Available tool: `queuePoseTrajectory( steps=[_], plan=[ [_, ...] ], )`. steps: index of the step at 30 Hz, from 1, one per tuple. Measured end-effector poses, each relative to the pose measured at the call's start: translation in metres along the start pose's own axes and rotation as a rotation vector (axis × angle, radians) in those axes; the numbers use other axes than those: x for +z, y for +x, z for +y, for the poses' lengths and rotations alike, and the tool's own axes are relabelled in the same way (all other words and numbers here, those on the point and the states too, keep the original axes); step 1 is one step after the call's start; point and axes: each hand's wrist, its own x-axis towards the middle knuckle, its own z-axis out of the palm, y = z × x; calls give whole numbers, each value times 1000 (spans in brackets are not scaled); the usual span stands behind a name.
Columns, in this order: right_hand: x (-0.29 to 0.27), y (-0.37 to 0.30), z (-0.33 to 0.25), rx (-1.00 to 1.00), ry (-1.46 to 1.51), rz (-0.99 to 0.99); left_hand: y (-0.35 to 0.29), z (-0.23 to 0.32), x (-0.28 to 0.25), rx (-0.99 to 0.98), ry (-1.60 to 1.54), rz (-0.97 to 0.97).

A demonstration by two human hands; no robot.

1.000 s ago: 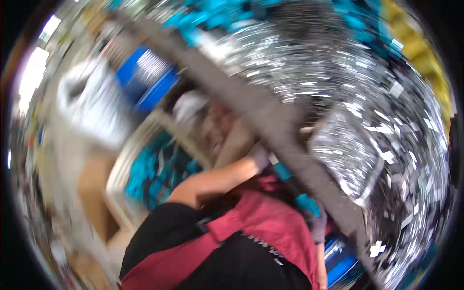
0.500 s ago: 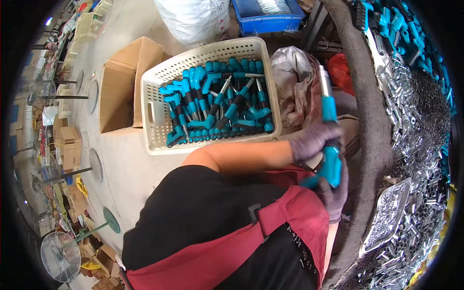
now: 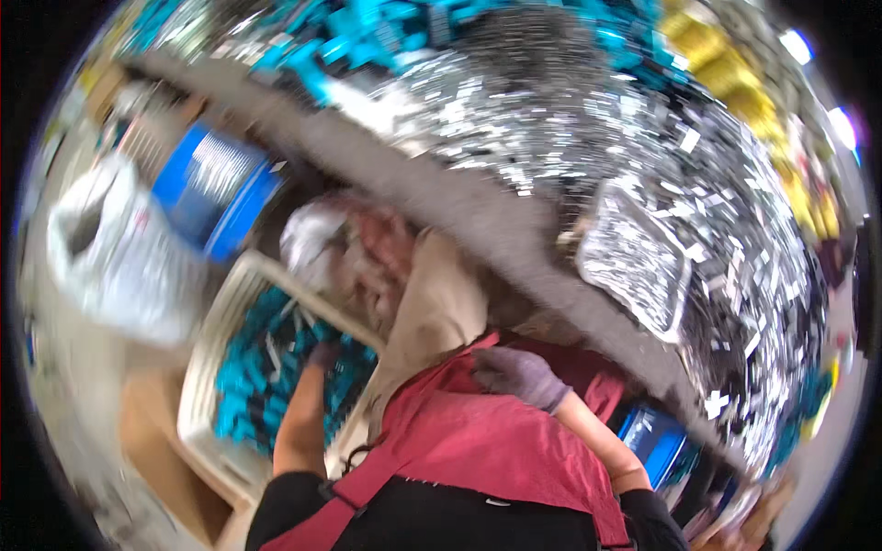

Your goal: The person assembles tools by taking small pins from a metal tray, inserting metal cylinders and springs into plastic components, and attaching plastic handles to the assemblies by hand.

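Observation:
My left hand (image 3: 322,355), in a dark glove, reaches into a cream plastic crate (image 3: 207,376) at the left. It is among many teal-and-black tools (image 3: 246,390) with bent handles and metal shafts. Motion blur hides its fingers and whether it touches one. My right hand (image 3: 525,376), in a grey-purple glove, is over the red apron (image 3: 487,432) on my lap. Its fingers point left, loosely bent and apart, and nothing shows in them.
A workbench with a dark padded edge (image 3: 459,207) crosses in front. Loose shiny metal parts (image 3: 496,119), teal handles (image 3: 367,37) and a metal tray (image 3: 597,266) lie on it. A white sack (image 3: 129,266), blue bin (image 3: 220,193) and cardboard box (image 3: 165,441) stand left.
The view has swung right toward the bench. The teal-and-black tool has left my hands. My left hand has moved into the crate, and my right hand has come over my lap.

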Motion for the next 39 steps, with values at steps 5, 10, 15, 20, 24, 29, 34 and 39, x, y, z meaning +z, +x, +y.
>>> queuePoseTrajectory(
  steps=[5, 10, 15, 20, 24, 29, 34, 39],
  plan=[
    [-19, -20, -2, -68, -44, 38, -62, -12, -28, -389, -301, -810],
    [-107, -78, 11, -28, -5, 540, 90, 31, -153, -760, -665, 260],
    [-225, -54, 63, 183, -406, 891, 235, 133, -290, -441, -745, 442],
    [-384, 15, 156, 724, -475, 910, 317, 261, -331, 398, -929, 448],
    [-458, 34, 202, 879, -656, 987, 363, 308, -350, 434, -1326, -42],
    [-460, 30, 218, 758, -923, 1026, 413, 306, -354, -200, -2118, -616],
    [-359, 0, 131, 139, -533, 761, 458, 315, -339, -478, -2452, -679],
    [-423, -18, 164, 513, -484, 1105, 466, 323, -309, -619, -2472, -678]
  ],
)
